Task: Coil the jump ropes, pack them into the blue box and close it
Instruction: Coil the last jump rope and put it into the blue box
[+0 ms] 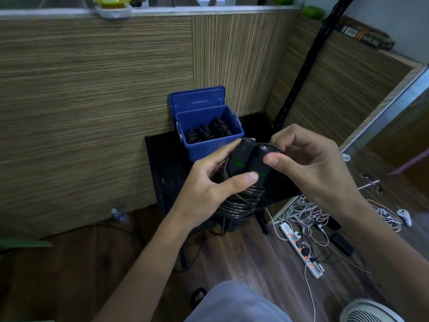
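left grip: left hand (pixel 209 182) closed round the jump rope (pixel 241 203) bundle; thumb pressed across the fronts of the two black handles (pixel 246 159), fingers wrapped behind them.
right grip: right hand (pixel 308 163) pinching the top of the right-hand handle between thumb and forefinger; a thin loop of cord shows at that fingertip, end not resolvable.
held item: both handles side by side, green rings visible, long axes running up and away from the person, tops tilted toward the box. Cord coils hang below the left hand in a loose stack of turns.
key relation: blue box (pixel 216 147) lies directly beyond the handle tops, just past the fingertips, along the same line as the handles' long axis. Left hand is slightly nearer its front wall.
box state: open, lid (pixel 197 98) standing upright against the wood panel behind; other coiled black ropes (pixel 206 133) already lie inside, toward the left and back.
support: box sits on a small dark counter (pixel 167 163), near its far edge.
judgement: coil looks nearly finished; next move probably a short forward reach, lowering the bundle into the free front-right part of the box.
risk: hanging turns may spring loose or snag the rim.
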